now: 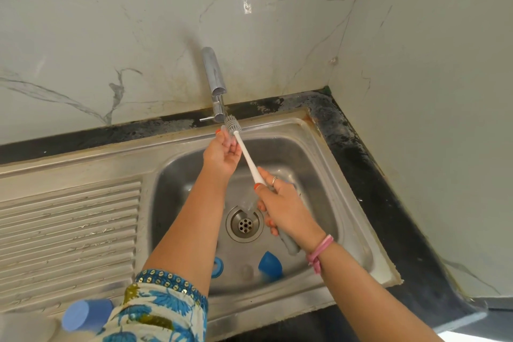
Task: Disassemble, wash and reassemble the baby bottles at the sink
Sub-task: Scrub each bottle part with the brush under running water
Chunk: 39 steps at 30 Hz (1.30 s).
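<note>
White-handled bottle brush point(247, 157) slants up over the steel sink point(327, 147), grey bristle head just below the tap point(213, 78). Right hand point(286, 208) wrapped around its grey grip. Left hand point(222, 155) raised at the bristles, fingers curled about a small clear part; what it is, cannot tell. In the basin near the drain point(244, 225): blue cap point(269, 264), blue ring point(217, 266). Blue-capped bottle point(86, 315) lying at the near left on the drainboard point(69, 219). Dark bench point(361, 164) surrounds the sink.
</note>
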Available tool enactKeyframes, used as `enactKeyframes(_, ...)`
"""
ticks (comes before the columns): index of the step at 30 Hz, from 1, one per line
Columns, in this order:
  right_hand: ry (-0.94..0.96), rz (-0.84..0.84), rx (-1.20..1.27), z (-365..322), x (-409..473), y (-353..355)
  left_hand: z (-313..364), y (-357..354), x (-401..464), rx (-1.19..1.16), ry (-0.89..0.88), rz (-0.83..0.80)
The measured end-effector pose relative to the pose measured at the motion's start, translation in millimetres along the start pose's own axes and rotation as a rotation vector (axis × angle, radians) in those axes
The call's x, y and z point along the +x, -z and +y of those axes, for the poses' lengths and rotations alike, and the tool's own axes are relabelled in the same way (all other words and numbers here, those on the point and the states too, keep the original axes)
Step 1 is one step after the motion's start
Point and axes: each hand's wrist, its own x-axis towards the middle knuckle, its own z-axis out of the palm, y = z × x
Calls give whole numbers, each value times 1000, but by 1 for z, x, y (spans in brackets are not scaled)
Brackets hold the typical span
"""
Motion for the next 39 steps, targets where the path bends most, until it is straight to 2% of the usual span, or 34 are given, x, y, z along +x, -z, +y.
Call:
enactKeyframes(5,3,-27,81,-9,9,6,3,-1,-1,70,38,-36)
enactKeyframes(11,29,-22,-40,7,-11,-2,7,-6,6,44,-94,32)
enactKeyframes(14,27,-5,-26,10,-10,0,0,-5,6,141,-102,-52)
enactKeyframes(16,13,9,-18,9,-7,3,-6,-2,5,97,-92,-91)
enactKeyframes(20,46,-17,-77,13,-12,2,-3,0,5,-82,-75,-39)
enactKeyframes(22,43,-5,-97,12,-11,2,-1,-3,4,-84,-56,-16)
enactKeyframes(28,22,12,-29,-11,9,14,-6,-7,-8,43,15,-95)
enactKeyframes(34,89,27,-220,7,-4,0,-1,-10,5,-78,-33,-10)
enactKeyframes(39,89,42,-221,15,-13,-7,-2,-6,7,-110,-35,30)
